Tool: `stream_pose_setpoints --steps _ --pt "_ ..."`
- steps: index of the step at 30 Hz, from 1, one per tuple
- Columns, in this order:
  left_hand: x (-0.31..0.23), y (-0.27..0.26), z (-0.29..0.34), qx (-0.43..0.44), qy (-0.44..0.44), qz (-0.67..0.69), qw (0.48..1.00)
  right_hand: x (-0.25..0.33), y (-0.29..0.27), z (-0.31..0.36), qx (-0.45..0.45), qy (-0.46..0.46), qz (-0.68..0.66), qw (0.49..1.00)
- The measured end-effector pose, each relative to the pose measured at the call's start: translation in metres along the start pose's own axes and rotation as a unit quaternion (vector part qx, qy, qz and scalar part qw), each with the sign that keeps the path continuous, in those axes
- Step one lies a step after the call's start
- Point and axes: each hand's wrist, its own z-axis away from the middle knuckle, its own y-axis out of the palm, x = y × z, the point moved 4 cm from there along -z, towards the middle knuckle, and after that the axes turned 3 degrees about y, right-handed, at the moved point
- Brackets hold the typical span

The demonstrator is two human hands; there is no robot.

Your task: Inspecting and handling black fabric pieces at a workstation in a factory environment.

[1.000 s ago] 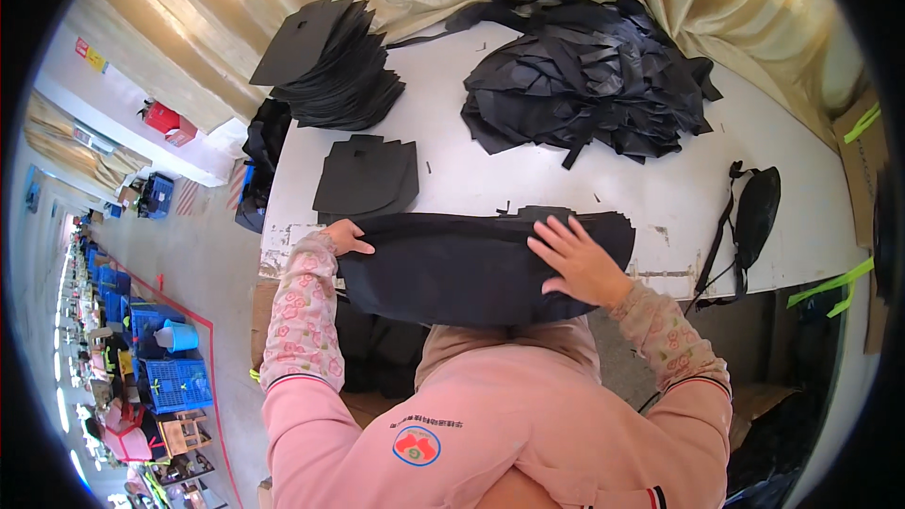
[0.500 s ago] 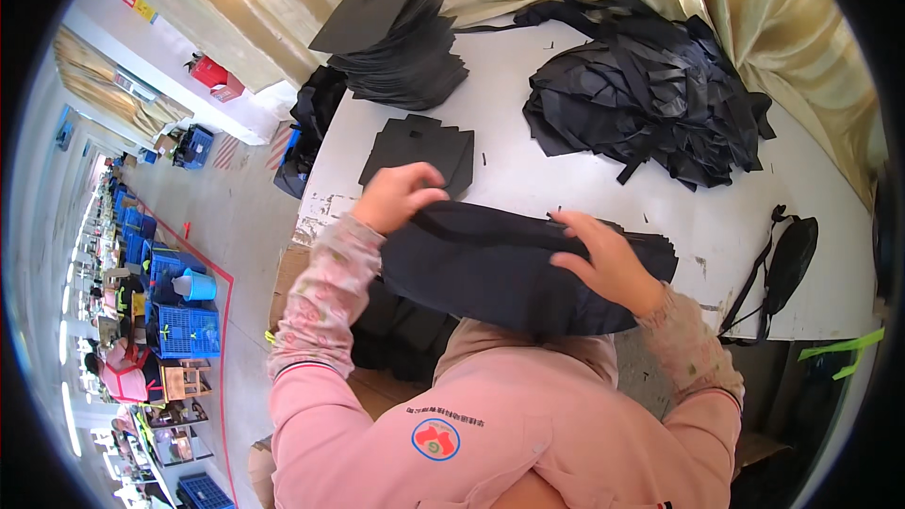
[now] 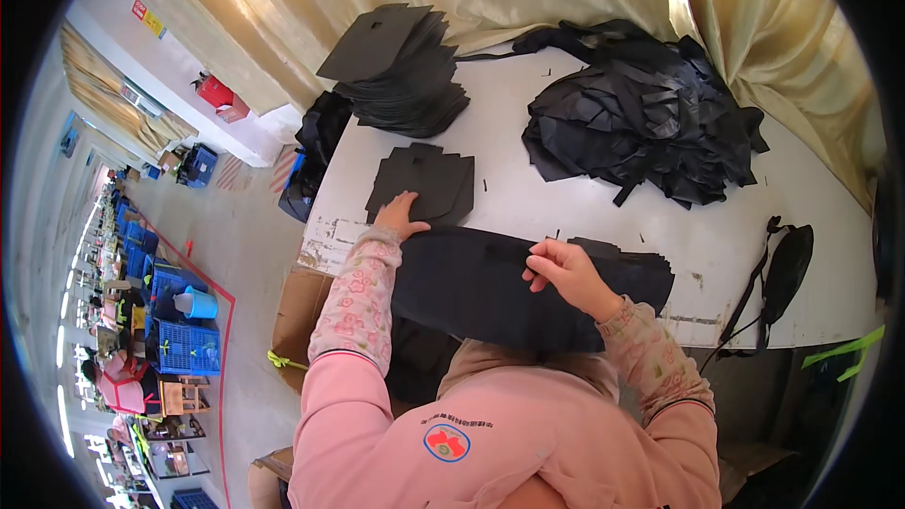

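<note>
A wide black fabric piece [image 3: 471, 278] lies across the near table edge and hangs over my lap. My left hand [image 3: 401, 215] is at its upper left corner, fingers stretched out onto the near edge of some flat black panels [image 3: 421, 179] with notched outlines. Above the middle of the fabric, my right hand [image 3: 567, 275] is closed, thumb and fingers curled together; whatever is between them, if anything, is too small to make out. A stack of black pieces [image 3: 636, 275] shows beside that hand, partly covered by it and the fabric.
Farther back on the white table [image 3: 504, 141] stand a tall stack of black panels [image 3: 396, 71] and a heap of black fabric parts [image 3: 650, 113]. A black pouch with straps [image 3: 787, 259] lies at the right. A cardboard box [image 3: 304, 316] stands against the table's left side.
My left hand has moved down and reached onto the notched panels, its fingers now stretched. My right hand has shifted slightly left and closed. The black fabric now lies flatter.
</note>
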Motion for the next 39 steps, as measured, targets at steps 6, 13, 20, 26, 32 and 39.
stream_pose_setpoints --steps 6,13,20,26,32,39 --pt "0.007 0.015 -0.01 0.164 -0.053 0.103 0.98 -0.007 -0.003 0.003 0.003 0.015 0.024 1.0" --pt "0.003 0.041 -0.001 0.107 0.054 -0.042 0.992 -0.016 0.011 -0.002 0.007 0.013 0.001 1.0" --pt "0.002 -0.03 -0.014 -0.045 -0.071 0.132 0.988 -0.015 0.006 -0.002 -0.064 -0.038 0.045 0.996" --pt "-0.082 -0.143 0.004 -0.185 -0.01 0.486 0.854 0.03 -0.021 -0.012 -0.229 -0.198 0.133 0.944" --pt "-0.146 -0.182 0.048 0.065 0.031 0.431 0.9 0.048 -0.02 -0.019 -0.261 -0.245 0.181 0.916" --pt "-0.173 -0.18 0.029 0.073 0.112 0.575 0.807 0.036 -0.015 -0.011 -0.091 -0.277 0.111 0.95"
